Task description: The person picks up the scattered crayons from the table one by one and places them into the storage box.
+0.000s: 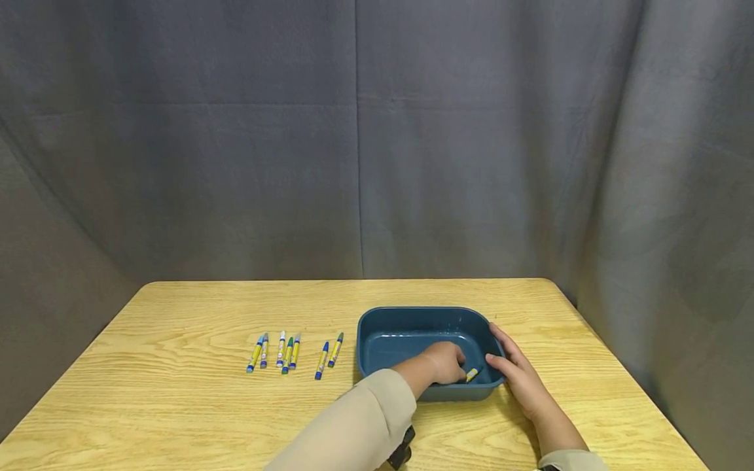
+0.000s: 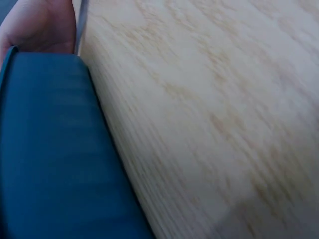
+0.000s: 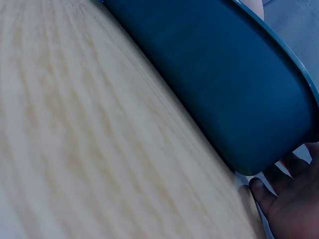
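Observation:
A dark blue plastic basin [image 1: 406, 392] stands on the wooden table. My left hand [image 1: 443, 364] reaches over the near rim into it, fingers curled down at a yellow-wrapped crayon [image 1: 473, 374] with a dark blue tip. Part of that crayon is hidden behind the fingers, which appear to pinch it. At the basin's right end my right hand [image 1: 521, 379] grips the rim, thumb over the inside and fingers along the outer wall. The right wrist view shows the right fingers [image 3: 281, 186] by the basin's rounded corner.
Left of the basin, several yellow-wrapped crayons [image 1: 287, 356] lie in a loose row, including a blue-tipped one [image 1: 321, 361] and a green-tipped one [image 1: 336, 350] closest to the basin. A grey curtain [image 1: 265, 163] hangs behind the table [image 1: 177, 405].

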`<state>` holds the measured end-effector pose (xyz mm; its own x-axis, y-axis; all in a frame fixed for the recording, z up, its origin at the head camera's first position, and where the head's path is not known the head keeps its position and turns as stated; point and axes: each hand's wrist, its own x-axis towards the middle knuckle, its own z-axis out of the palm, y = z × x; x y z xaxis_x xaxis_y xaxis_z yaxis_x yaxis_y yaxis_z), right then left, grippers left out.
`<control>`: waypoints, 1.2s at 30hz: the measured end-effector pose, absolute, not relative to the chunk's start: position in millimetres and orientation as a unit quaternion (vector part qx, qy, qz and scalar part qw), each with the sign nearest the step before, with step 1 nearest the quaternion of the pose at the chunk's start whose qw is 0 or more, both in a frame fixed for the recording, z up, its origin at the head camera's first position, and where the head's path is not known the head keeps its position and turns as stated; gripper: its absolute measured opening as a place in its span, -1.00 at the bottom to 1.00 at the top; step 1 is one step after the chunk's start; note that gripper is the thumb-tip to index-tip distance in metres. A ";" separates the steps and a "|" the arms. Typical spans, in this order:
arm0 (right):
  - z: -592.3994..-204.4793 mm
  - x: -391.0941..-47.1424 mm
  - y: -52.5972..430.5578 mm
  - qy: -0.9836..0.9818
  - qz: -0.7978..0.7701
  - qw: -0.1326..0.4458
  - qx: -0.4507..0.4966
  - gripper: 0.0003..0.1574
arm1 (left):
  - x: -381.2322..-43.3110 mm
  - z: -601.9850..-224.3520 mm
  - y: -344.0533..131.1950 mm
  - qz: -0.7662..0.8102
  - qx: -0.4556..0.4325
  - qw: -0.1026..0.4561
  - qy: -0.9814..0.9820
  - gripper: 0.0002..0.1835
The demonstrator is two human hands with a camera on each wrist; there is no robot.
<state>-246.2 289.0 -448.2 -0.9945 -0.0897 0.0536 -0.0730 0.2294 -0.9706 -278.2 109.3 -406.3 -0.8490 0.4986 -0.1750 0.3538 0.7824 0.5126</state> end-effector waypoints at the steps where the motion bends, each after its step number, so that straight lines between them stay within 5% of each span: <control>1: -448.6 -246.3 288.8 0.784 -0.618 0.007 -0.051 -0.16 | -278.4 -406.0 107.1 0.242 0.229 0.154 0.930 -0.64; 36: -446.2 -246.6 292.8 0.791 -0.610 0.007 -0.041 -0.15 | -308.7 -364.8 -81.4 0.473 0.121 0.069 0.870 -0.52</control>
